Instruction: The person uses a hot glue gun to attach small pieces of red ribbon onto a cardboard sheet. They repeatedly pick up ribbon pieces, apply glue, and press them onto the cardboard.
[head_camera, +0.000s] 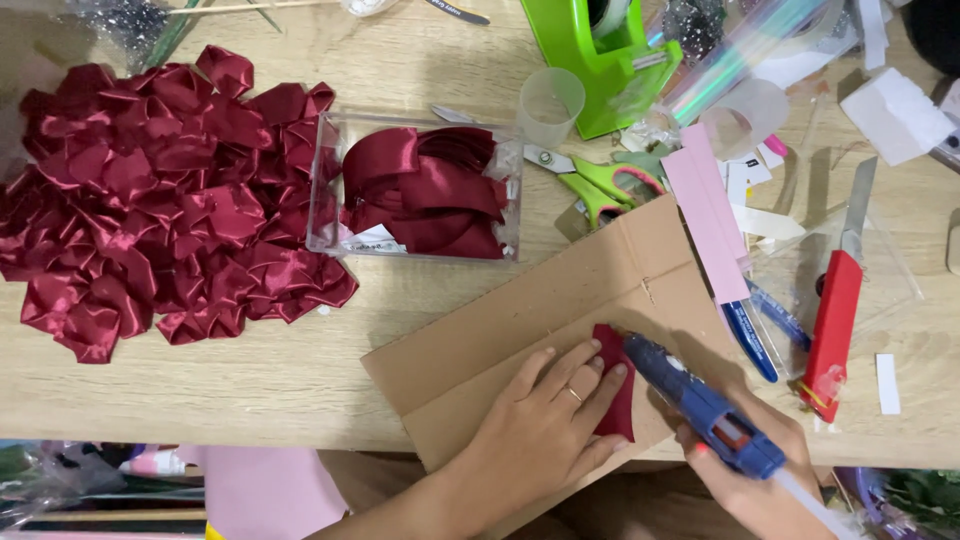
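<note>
Head view shows the left hand (545, 425) pressing flat, fingers spread, on a red ribbon piece (615, 385) atop cardboard (560, 300) on the worktop (250, 370), right hand (745, 475) gripping a glue gun (700, 405) at its edge, a finished petal pile (160, 195) well apart, more ribbon in the clear box (415, 185).

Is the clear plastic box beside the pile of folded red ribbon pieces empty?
No: the clear plastic box holds several loops of dark red satin ribbon and a small white slip.
</note>
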